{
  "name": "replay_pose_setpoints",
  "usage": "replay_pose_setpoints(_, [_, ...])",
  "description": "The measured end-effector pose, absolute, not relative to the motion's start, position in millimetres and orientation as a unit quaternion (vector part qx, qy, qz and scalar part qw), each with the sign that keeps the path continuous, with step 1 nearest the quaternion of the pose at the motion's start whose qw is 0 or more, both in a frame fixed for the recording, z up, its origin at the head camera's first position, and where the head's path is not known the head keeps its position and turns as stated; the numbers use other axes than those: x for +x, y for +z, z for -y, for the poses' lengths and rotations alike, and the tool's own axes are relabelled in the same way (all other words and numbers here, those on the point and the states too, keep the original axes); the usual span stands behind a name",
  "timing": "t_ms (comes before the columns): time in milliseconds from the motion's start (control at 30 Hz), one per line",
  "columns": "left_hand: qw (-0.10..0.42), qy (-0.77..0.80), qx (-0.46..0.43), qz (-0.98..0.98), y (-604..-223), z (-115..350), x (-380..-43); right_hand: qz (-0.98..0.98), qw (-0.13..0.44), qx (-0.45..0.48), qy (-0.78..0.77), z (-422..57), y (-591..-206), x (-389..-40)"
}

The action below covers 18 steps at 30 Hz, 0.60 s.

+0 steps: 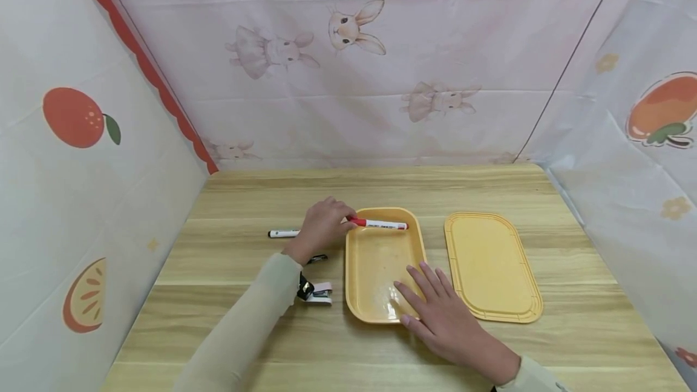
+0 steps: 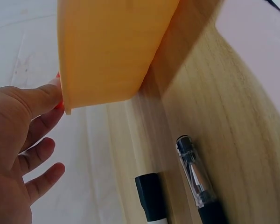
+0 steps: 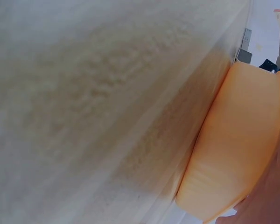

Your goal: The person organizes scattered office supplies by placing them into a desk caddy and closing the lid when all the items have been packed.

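My left hand (image 1: 325,225) pinches the red cap end of a red-and-white marker (image 1: 381,224) between thumb and index finger. The marker lies across the far end of a yellow plastic box (image 1: 381,271), over its inside. In the left wrist view the thumb and fingers of the left hand (image 2: 23,121) meet at the rim of the box (image 2: 107,56), with only a bit of red showing. My right hand (image 1: 443,316) rests with spread fingers over the near right corner of the box. The right wrist view shows the box's outer wall (image 3: 233,140) beside that hand.
Right of the box lies a yellow lid (image 1: 492,265), flat on the wooden table (image 1: 577,307). To the left are a black-capped white marker (image 1: 283,233), a black pen (image 1: 317,258) partly behind my arm, and a pale pink stapler (image 1: 320,293). Printed cloth walls (image 1: 381,132) surround the table.
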State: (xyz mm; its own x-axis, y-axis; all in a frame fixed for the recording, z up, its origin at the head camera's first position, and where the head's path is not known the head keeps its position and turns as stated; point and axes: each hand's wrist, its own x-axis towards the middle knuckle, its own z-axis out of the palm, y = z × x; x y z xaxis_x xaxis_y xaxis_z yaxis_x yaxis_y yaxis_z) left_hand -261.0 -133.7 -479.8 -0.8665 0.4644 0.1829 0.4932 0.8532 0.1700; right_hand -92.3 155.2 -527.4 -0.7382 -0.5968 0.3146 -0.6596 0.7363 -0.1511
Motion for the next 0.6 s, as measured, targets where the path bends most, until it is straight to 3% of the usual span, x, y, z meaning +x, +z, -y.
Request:
replay_pose_setpoints(333, [0.076, -0.076, -0.267, 0.958, -478.2, 126.7, -261.9, 0.925, 0.119, 0.337, 0.131, -154.6, -525.6, -91.2])
replay_pose_setpoints(600, [0.119, -0.026, -0.290, 0.949, -480.6, 123.1, -262.6, 0.923, 0.119, 0.339, 0.136, -154.4, -526.6, -91.2])
